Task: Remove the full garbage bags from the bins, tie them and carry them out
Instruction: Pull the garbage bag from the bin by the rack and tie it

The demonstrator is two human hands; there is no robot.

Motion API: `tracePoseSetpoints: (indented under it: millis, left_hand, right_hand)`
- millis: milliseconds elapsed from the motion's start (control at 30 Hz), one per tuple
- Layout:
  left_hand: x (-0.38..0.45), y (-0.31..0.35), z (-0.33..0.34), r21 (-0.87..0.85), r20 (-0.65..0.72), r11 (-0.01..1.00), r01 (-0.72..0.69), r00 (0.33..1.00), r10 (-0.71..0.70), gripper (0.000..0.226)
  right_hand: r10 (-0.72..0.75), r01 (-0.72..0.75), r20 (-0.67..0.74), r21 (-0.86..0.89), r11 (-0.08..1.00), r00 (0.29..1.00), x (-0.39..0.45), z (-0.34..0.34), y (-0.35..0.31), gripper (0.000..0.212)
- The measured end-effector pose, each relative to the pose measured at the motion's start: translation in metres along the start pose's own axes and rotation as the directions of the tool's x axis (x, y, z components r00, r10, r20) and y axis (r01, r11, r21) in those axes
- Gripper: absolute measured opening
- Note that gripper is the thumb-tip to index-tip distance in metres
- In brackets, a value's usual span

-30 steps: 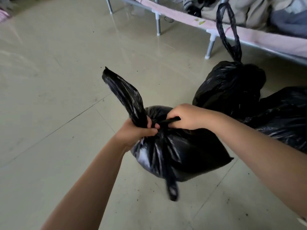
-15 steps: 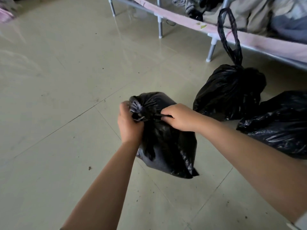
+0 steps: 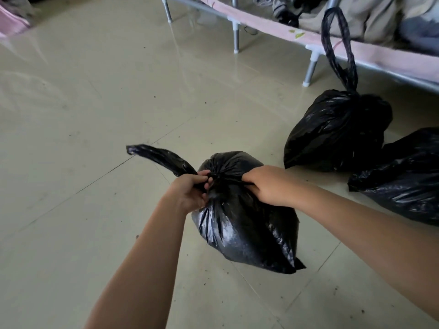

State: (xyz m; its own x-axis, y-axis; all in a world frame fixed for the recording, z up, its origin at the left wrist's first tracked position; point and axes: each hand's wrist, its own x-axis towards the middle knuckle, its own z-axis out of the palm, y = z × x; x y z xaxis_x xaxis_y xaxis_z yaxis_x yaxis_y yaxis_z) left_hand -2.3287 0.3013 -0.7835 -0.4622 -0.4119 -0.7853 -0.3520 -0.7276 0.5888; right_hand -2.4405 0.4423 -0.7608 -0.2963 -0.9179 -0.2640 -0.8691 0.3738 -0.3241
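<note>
A full black garbage bag (image 3: 247, 224) hangs low over the tiled floor between my hands. My left hand (image 3: 190, 189) grips one twisted ear of the bag, whose free end sticks out to the left. My right hand (image 3: 266, 185) grips the other ear, pulled taut to the right. The bag's neck is gathered tight between the two hands. A second black bag (image 3: 337, 131), tied with a tall loop standing up, sits on the floor to the right. A third black bag (image 3: 408, 176) lies beside it at the right edge.
A metal-legged cot (image 3: 316, 58) with a pink edge and piled clothes runs along the top right, close behind the tied bag. Pale floor tiles (image 3: 83, 115) with scattered dark crumbs stretch to the left and front. Pink fabric (image 3: 13, 22) shows at the top left corner.
The hands, close together at the bag's neck half a second ago, have pulled apart. The left ear now sticks out to the left again and the neck is drawn tighter.
</note>
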Motion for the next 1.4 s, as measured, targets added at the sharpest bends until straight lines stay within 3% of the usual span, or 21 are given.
tracePoseSetpoints:
  millis: [167, 267, 400, 600, 733, 833, 867, 967, 1033, 1167, 1267, 1333, 1400]
  left_hand:
    - [0.004, -0.001, 0.007, -0.167, -0.066, 0.986, -0.026, 0.998, 0.015, 0.037]
    - [-0.001, 0.000, 0.010, -0.244, -0.054, 0.963, -0.110, 0.994, 0.100, 0.036]
    - [-0.007, -0.009, 0.013, -0.338, 0.097, 0.915, -0.219, 0.959, 0.266, 0.035]
    - [-0.002, -0.028, 0.008, -0.194, 0.269, 0.938, -0.286, 0.904, 0.331, 0.038]
    - [-0.003, -0.031, 0.011, -0.057, 0.305, 0.946, -0.319, 0.897, 0.321, 0.037]
    - [-0.002, -0.036, 0.011, 0.046, 0.284, 0.937, -0.347, 0.903, 0.321, 0.036]
    - [-0.001, -0.039, 0.010, 0.077, 0.259, 0.917, -0.391, 0.896, 0.360, 0.036]
    - [0.004, -0.045, 0.008, 0.186, 0.178, 0.820, -0.542, 0.839, 0.514, 0.035]
    - [0.005, -0.048, 0.005, 0.169, 0.123, 0.819, -0.549, 0.836, 0.535, 0.033]
    - [0.006, -0.048, -0.001, 0.109, 0.117, 0.854, -0.508, 0.860, 0.497, 0.027]
    - [0.002, -0.045, -0.008, 0.078, 0.163, 0.892, -0.446, 0.888, 0.430, 0.022]
    - [-0.003, -0.039, -0.011, 0.019, 0.203, 0.911, -0.411, 0.894, 0.400, 0.033]
    - [-0.008, -0.030, -0.013, -0.173, 0.271, 0.905, -0.388, 0.865, 0.423, 0.059]
  right_hand:
    - [0.036, -0.039, -0.061, -0.049, 0.998, 0.998, 0.001, 0.004, -0.002, 0.022]
    - [0.043, -0.050, -0.092, -0.070, 0.996, 0.995, 0.002, 0.006, -0.006, 0.021]
    - [0.050, -0.056, -0.091, -0.069, 0.996, 0.995, 0.000, 0.011, -0.007, 0.015]
    - [0.024, -0.024, -0.002, -0.034, 0.999, 1.000, -0.010, 0.010, -0.005, 0.013]
    - [-0.093, 0.102, 0.113, -0.069, 0.992, 0.989, -0.016, 0.016, -0.012, 0.022]
    - [-0.087, 0.098, 0.258, -0.029, 0.995, 0.962, -0.017, 0.007, -0.002, 0.033]
    - [-0.074, 0.076, 0.238, 0.000, 0.997, 0.968, -0.016, 0.001, 0.004, 0.035]
    - [0.026, -0.021, -0.027, 0.146, 0.989, 0.999, -0.005, -0.010, 0.019, 0.027]
    - [0.044, -0.030, -0.082, 0.159, 0.987, 0.996, 0.007, -0.006, 0.020, 0.031]
    - [-0.114, 0.112, 0.026, 0.041, 0.993, 0.993, 0.037, 0.007, 0.007, 0.053]
    - [-0.165, 0.192, 0.177, -0.144, 0.971, 0.970, 0.048, 0.006, -0.003, 0.052]
    - [-0.194, 0.259, 0.250, -0.262, 0.930, 0.949, 0.048, 0.002, -0.009, 0.042]
    - [-0.243, 0.340, 0.284, -0.371, 0.864, 0.927, 0.044, 0.000, -0.010, 0.034]
